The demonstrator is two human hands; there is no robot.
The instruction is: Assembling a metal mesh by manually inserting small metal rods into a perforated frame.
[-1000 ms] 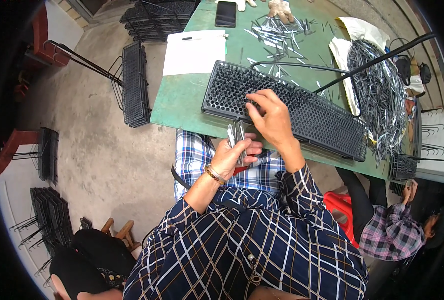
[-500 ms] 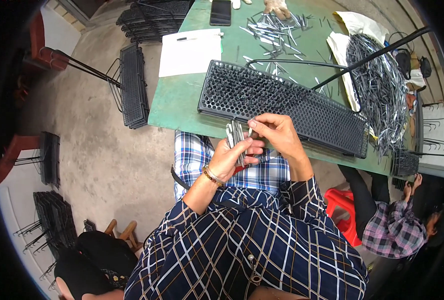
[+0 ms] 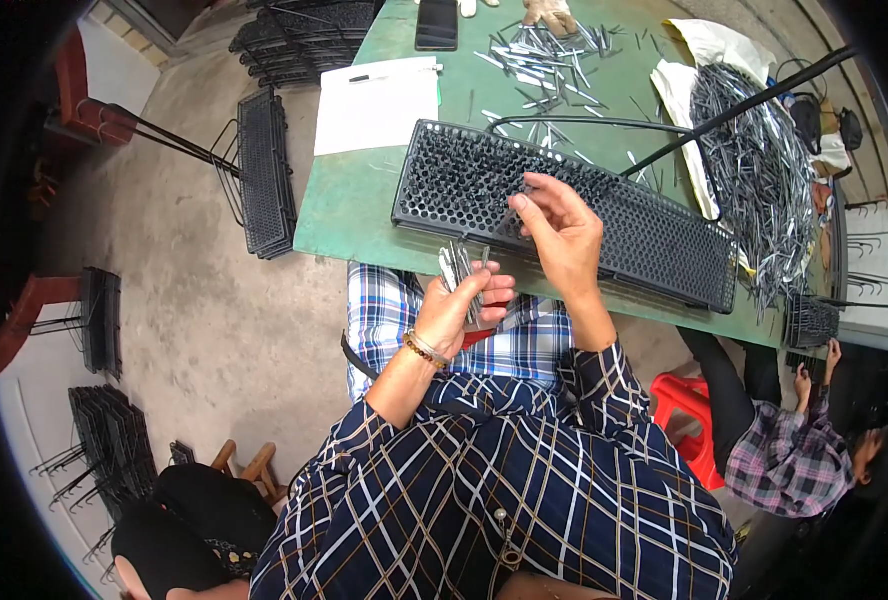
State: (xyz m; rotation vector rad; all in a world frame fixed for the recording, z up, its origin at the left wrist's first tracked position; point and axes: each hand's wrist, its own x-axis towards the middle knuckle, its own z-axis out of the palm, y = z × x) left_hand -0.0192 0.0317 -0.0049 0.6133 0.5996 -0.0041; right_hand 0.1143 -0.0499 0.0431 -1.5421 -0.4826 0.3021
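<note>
My left hand is closed round a bundle of slim silvery metal rods in front of the table edge. My right hand is over the front side of a long black rack full of round holes. Its thumb and forefinger pinch one dark slim rod, tipped toward the holes; whether its lower end touches the rack is too small to tell. Many holes in the rack's left and middle part have dark pieces in them. The rack lies slantwise along the green table's near side, its black handle bar rising to the right.
Loose rods are scattered at the back, near a glove. A white sack spills a heap of rods at right. Paper and a phone lie left. People sit at lower left and right, by a red stool.
My right hand has moved up and away from my left hand, from beside the bundle to over the rack, with a rod between its fingertips. The left hand stays nearly in place.
</note>
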